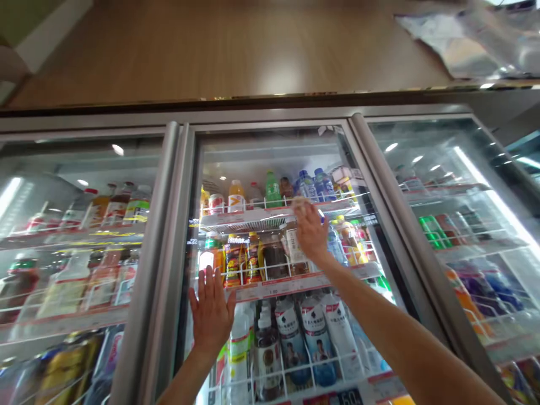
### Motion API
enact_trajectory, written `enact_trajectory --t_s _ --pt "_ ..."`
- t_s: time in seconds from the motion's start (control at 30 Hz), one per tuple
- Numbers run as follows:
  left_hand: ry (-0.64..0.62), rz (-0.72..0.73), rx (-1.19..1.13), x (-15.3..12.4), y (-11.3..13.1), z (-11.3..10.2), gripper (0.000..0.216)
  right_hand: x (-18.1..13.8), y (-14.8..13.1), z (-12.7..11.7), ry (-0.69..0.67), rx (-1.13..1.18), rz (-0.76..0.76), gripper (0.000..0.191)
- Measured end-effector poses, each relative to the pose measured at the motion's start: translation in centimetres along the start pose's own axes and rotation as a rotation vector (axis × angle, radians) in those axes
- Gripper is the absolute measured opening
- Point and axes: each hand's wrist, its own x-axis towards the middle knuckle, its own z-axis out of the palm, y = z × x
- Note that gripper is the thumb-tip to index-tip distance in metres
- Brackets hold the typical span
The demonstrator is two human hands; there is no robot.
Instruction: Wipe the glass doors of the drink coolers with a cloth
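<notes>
In the head view, my left hand point(211, 315) is open, palm flat against the glass door point(248, 152) of the middle drinks fridge, fingers spread and pointing up. Higher up, my right hand point(311, 233) is pressed to the same pane, its fingers over a small, pale, crumpled cloth point(300, 202); most of the cloth is hidden. Behind the glass, near the right hand, stand blue-capped bottles point(307, 185) and a green bottle point(272, 188). Below and between my hands are dark bottles with yellow caps point(253, 256) on the middle shelf.
Metal door frames point(158, 264) flank the middle pane. Further fridge doors stand left and right, with bottles point(116, 208) and green cans point(434, 232) behind them. A wooden panel point(211, 50) runs above, with clear plastic sheeting point(472, 42) at upper right. White wire rails point(295, 365) front the shelves.
</notes>
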Motion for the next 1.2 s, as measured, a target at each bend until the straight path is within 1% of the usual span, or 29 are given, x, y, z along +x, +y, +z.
enact_trajectory --t_s 0.03,0.07,0.1,0.13,0.23,0.27,0.3,0.33,0.4,0.43,0.47,0.5,0.57,0.6,0.63,0.67,0.7,0.77,0.8,0.83,0.87,0.97,1.0,1.03,1.07,1.13,1.17,1.2 --pt "-0.003 0.001 0.005 0.0 -0.1 -0.1 0.061 -0.3 -0.9 0.2 -0.031 0.027 -0.174 0.048" --pt "-0.009 0.002 0.015 0.0 -0.3 -0.2 0.060 -0.6 -1.5 0.4 -0.046 0.046 -0.297 0.048" --pt "-0.017 0.002 0.028 0.2 -0.5 -0.3 0.060 -0.8 -1.7 0.6 -0.041 0.056 -0.334 0.048" --pt "-0.029 0.008 0.043 0.5 -0.8 -0.5 0.058 -0.7 -1.5 0.6 -0.014 0.056 -0.272 0.048" --pt "-0.063 0.052 0.056 2.6 -1.9 -1.2 0.054 0.2 -0.2 0.7 0.129 0.035 0.176 0.048" --pt "-0.071 0.053 0.055 3.6 -2.3 -1.4 0.053 0.3 -0.2 0.8 0.156 0.033 0.246 0.049" --pt "-0.079 0.044 0.053 4.6 -2.6 -1.5 0.054 0.2 -0.6 0.9 0.158 0.037 0.224 0.049" --pt "-0.092 0.029 0.052 5.6 -2.8 -1.5 0.055 -0.1 -1.2 1.0 0.135 0.048 0.121 0.050" --pt "-0.134 -0.005 0.048 7.1 -3.2 -1.4 0.058 -0.7 -2.7 1.2 0.045 0.073 -0.181 0.050" --pt "-0.159 -0.012 0.041 7.6 -3.3 -1.2 0.058 -0.8 -3.3 1.2 0.006 0.079 -0.279 0.050" --pt "-0.181 -0.014 0.030 8.0 -3.4 -1.1 0.059 -0.6 -3.7 1.1 -0.011 0.078 -0.293 0.049" --pt "-0.198 -0.016 0.020 8.1 -3.4 -1.0 0.059 -0.2 -3.8 1.0 -0.005 0.070 -0.224 0.049" --pt "-0.213 -0.030 -0.003 8.2 -3.3 -1.0 0.058 0.9 -4.1 0.8 0.041 0.048 0.033 0.048" --pt "-0.209 -0.037 -0.017 8.2 -3.3 -1.0 0.057 1.4 -4.5 0.8 0.052 0.045 0.122 0.048" --pt "-0.193 -0.044 -0.032 8.2 -3.2 -1.2 0.056 1.5 -5.2 0.9 0.044 0.050 0.139 0.048" --pt "-0.168 -0.050 -0.049 8.2 -3.3 -1.3 0.055 1.5 -6.1 1.0 0.015 0.066 0.069 0.049" --pt "-0.136 -0.050 -0.067 8.2 -3.3 -1.5 0.054 1.2 -7.3 1.2 -0.027 0.088 -0.070 0.049" --pt "-0.078 -0.052 -0.087 8.2 -3.6 -2.0 0.052 0.5 -9.4 1.5 -0.111 0.136 -0.419 0.050" --pt "-0.059 -0.061 -0.083 8.2 -3.8 -2.2 0.052 0.3 -10.1 1.6 -0.140 0.155 -0.551 0.051" --pt "-0.050 -0.073 -0.072 8.2 -4.0 -2.5 0.052 0.4 -10.6 1.7 -0.153 0.166 -0.602 0.051" --pt "-0.048 -0.085 -0.057 8.2 -4.2 -2.8 0.052 0.6 -10.8 1.8 -0.148 0.169 -0.559 0.051" --pt "-0.048 -0.107 -0.026 8.3 -4.3 -3.7 0.052 1.2 -11.2 1.9 -0.091 0.173 -0.187 0.050" --pt "-0.047 -0.113 -0.025 8.4 -4.2 -4.0 0.053 0.9 -11.7 2.0 -0.088 0.184 -0.157 0.051" --pt "-0.043 -0.124 -0.027 8.5 -4.1 -4.3 0.053 0.3 -12.4 2.1 -0.097 0.202 -0.225 0.051" --pt "-0.036 -0.139 -0.032 8.5 -4.0 -4.5 0.054 -0.5 -13.2 2.2 -0.115 0.225 -0.381 0.050" --pt "-0.025 -0.175 -0.051 8.6 -3.7 -4.8 0.056 -2.1 -14.8 2.4 -0.152 0.264 -0.741 0.046" --pt "-0.022 -0.192 -0.063 8.5 -3.6 -4.8 0.057 -2.6 -15.4 2.4 -0.162 0.272 -0.834 0.044" --pt "-0.018 -0.207 -0.074 8.4 -3.5 -4.8 0.058 -2.8 -15.8 2.5 -0.172 0.270 -0.840 0.043"
